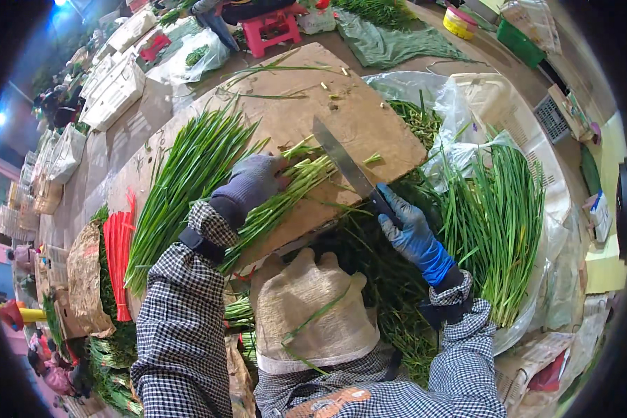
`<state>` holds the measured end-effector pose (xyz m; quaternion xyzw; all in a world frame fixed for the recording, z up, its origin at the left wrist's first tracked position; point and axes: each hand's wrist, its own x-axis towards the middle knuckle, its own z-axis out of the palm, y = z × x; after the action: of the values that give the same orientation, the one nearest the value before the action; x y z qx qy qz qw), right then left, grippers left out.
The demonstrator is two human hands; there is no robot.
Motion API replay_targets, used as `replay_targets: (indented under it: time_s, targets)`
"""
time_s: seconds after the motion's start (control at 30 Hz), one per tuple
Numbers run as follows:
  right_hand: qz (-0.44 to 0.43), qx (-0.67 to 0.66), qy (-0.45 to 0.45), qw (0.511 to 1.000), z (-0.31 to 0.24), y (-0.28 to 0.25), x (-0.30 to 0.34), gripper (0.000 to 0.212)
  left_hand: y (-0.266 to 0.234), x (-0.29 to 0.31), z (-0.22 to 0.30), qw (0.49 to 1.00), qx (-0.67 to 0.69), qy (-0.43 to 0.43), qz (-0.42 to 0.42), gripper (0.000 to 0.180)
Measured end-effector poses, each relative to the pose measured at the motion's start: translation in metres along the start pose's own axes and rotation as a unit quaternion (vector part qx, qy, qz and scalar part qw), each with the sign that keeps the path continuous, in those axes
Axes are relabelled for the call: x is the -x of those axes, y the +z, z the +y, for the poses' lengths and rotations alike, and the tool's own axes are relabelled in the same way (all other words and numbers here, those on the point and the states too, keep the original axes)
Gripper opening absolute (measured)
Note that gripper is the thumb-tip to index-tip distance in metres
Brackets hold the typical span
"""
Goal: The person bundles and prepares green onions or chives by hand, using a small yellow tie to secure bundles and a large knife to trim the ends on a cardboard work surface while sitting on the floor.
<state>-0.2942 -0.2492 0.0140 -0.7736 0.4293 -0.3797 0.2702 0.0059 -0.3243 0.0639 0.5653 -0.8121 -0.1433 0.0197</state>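
Note:
My left hand [251,182], in a grey-purple glove, is closed around a bunch of garlic chives [303,177] lying slantwise on a worn wooden board [299,83]. Their pale cut ends point up and to the right. In a blue glove, my right hand [412,226] grips the dark handle of a long knife [345,159]. The blade slants up and left over the board, close beside the stem ends. To the left of my left hand spreads a larger pile of chives [188,167]. Small stem trimmings [373,159] lie near the blade.
At right, a big heap of chives [494,216] rests on clear plastic sheeting in a pale crate [494,97]. Red ties [120,254] hang at the board's left edge. Beyond the board are a pink stool [270,31] and a green sheet [390,42]. White crates [115,90] line the left.

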Motion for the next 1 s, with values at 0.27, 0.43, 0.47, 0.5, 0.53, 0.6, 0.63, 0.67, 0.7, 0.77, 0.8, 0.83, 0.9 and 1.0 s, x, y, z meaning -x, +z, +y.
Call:
replay_targets:
  time_s: [0.27, 0.43, 0.47, 0.5, 0.53, 0.6, 0.63, 0.67, 0.7, 0.77, 0.8, 0.83, 0.9, 1.0]
  targets:
    - [0.013, 0.011, -0.018, 1.000, 0.006, 0.008, 0.002, 0.051, 0.005, -0.003, -0.011, 0.994, 0.099, -0.031, 0.024, 0.019]
    - [-0.035, 0.020, 0.064, 0.997, 0.007, 0.002, 0.007, 0.054, -0.004, -0.018, 0.005, 0.979, 0.197, -0.047, 0.035, 0.020]
    - [-0.035, 0.018, 0.062, 0.997, 0.006, 0.004, 0.006, 0.054, 0.001, -0.022, 0.002, 0.979, 0.196, -0.031, 0.052, 0.021]
    - [-0.024, 0.018, 0.047, 0.998, 0.004, 0.007, 0.005, 0.054, 0.005, -0.024, 0.002, 0.979, 0.195, -0.033, 0.053, 0.021]
    - [-0.012, 0.023, 0.034, 0.999, 0.004, 0.007, 0.005, 0.054, 0.010, -0.029, 0.002, 0.979, 0.194, -0.035, 0.061, 0.021]
    - [0.003, 0.050, 0.001, 0.999, 0.004, 0.008, 0.003, 0.054, 0.018, -0.035, 0.000, 0.981, 0.177, -0.044, 0.066, 0.022]
    - [0.017, 0.072, -0.033, 0.997, 0.004, 0.008, 0.001, 0.053, 0.015, -0.034, 0.001, 0.981, 0.179, -0.043, 0.066, 0.022]
    - [0.015, 0.073, -0.033, 0.997, 0.003, 0.004, -0.001, 0.053, 0.012, -0.031, 0.002, 0.984, 0.167, -0.034, 0.054, 0.023]
    - [0.012, 0.044, -0.011, 0.999, 0.000, -0.006, -0.005, 0.053, 0.008, -0.028, 0.002, 0.987, 0.156, -0.026, 0.042, 0.024]
    - [0.006, 0.012, 0.009, 1.000, 0.002, -0.016, -0.013, 0.052, -0.007, -0.020, 0.008, 0.989, 0.144, -0.042, 0.019, 0.026]
    - [0.020, 0.052, -0.006, 0.998, 0.005, -0.019, -0.018, 0.052, -0.008, -0.016, 0.000, 0.984, 0.175, -0.024, 0.031, 0.028]
    - [0.037, 0.095, -0.021, 0.995, 0.007, -0.022, -0.023, 0.052, -0.013, -0.013, -0.004, 0.978, 0.205, -0.002, 0.043, 0.031]
    - [0.057, 0.110, -0.050, 0.991, 0.014, -0.021, -0.037, 0.050, -0.023, -0.004, -0.010, 0.975, 0.221, -0.006, 0.003, 0.036]
    - [-0.003, 0.171, -0.094, 0.981, 0.013, -0.018, -0.064, 0.047, -0.036, 0.013, -0.014, 0.969, 0.239, -0.052, 0.026, 0.046]
